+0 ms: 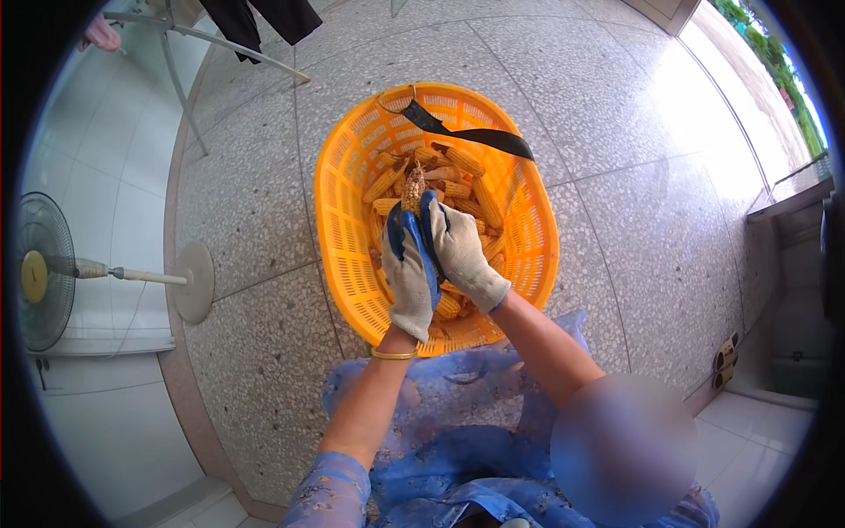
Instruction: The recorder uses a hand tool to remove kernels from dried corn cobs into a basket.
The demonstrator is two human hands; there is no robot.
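Observation:
Both my hands wear cream knit work gloves with blue coated palms. My left hand point(410, 270) wraps the left side of an upright ear of dried corn point(414, 190), whose dark, ragged tip points away from me. Pressed against the ear from the right is my right hand point(457, 247), its fingers bent around the lower part, which the gloves hide. Beneath both hands stands an oval orange plastic basket point(335, 264) with slotted walls. Several yellow corn ears point(487, 201) lie loose in it, some partly covered by my hands.
A black strap point(485, 136) hangs from a metal ring at the basket's far rim. To the left, a pedestal fan point(46, 270) stands by a tiled wall. A metal rack point(237, 45) with dark trousers is at the upper left. Slippers point(725, 362) lie at right, below a bright doorway point(739, 105).

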